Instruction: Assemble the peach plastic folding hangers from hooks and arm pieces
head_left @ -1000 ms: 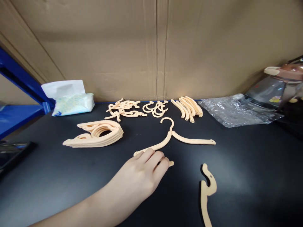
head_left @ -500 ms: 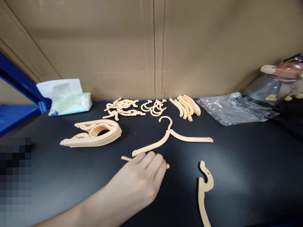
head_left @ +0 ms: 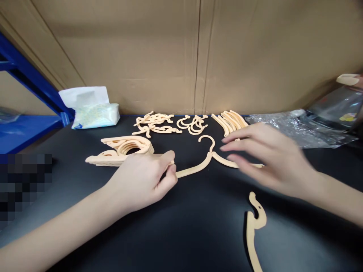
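Observation:
My left hand (head_left: 147, 175) is closed in a pinch at the left end of the partly assembled folding hanger, with a small tip of a beige hanger piece (head_left: 171, 163) showing at its fingers; the rest of that piece is hidden. The hanger (head_left: 195, 170) lies flat, its hook upward and two curved arms spread. Over its right arm hovers my right hand (head_left: 263, 158), fingers apart and nothing visible in them. A loose notched hanger arm (head_left: 251, 238) lies near the front edge, right of centre.
Folded hangers (head_left: 124, 151) are stacked at left. Along the back lie notched pieces (head_left: 157, 124), loose hooks (head_left: 195, 126) and curved arms (head_left: 231, 121). A tissue pack (head_left: 96, 115) stands back left; clear plastic wrap (head_left: 295, 128) lies back right. Behind rises a cardboard wall (head_left: 136, 56).
My left hand has shifted left and away from me, still holding the piece. My right hand has come into view from the right. The camera's view has turned slightly left.

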Motion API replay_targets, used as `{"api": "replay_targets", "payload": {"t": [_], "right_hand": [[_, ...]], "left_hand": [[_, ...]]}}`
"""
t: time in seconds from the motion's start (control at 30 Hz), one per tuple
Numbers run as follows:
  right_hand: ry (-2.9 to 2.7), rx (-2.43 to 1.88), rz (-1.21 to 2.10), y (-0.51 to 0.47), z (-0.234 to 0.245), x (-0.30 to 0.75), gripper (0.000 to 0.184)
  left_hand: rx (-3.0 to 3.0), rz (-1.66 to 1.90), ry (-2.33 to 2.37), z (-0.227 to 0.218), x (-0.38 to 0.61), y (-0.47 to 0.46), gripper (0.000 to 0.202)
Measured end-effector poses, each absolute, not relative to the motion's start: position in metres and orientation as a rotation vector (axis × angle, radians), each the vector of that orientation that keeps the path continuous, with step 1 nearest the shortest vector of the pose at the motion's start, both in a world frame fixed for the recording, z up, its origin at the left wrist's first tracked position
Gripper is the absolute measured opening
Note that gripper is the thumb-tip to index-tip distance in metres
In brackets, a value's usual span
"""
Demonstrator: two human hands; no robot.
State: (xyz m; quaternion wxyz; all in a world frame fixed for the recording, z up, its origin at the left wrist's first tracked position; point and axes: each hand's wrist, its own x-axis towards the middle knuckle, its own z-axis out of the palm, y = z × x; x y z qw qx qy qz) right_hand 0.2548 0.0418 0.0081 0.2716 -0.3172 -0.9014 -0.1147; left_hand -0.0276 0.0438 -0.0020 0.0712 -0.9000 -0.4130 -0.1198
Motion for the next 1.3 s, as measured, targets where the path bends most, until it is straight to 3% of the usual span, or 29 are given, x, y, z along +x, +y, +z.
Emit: {"api": "replay_targets", "payload": {"t": [0.23, 0.37, 0.6, 0.9, 1.3], "right_hand": [[-2.635, -0.686, -0.183, 0.062, -0.027, 0.216, 0.029], [-2.618, -0.682, -0.112, 0.068, -0.037, 0.217, 0.023], [-2.571, -0.669, -0.094, 0.07, -0.043, 0.223, 0.02], [-2.534, -0.674, 0.184, 0.07, -0.041, 0.223, 0.019], [-2.48, -0.6, 0.181, 0.072, -0.042, 0.225, 0.011]], "left_hand": [[-2.668, -0.257, -1.207, -0.016, -0.032, 0.04, 0.033], [-2.702, -0.176, -1.234, -0.02, -0.03, 0.042, 0.039], [-2.755, -0.357, -1.198, -0.034, -0.03, 0.044, 0.037], [-2.769, -0.341, -1.27, -0.031, -0.032, 0.048, 0.036], [-2.841, -0.368, -1.25, -0.035, -0.035, 0.051, 0.039]]}}
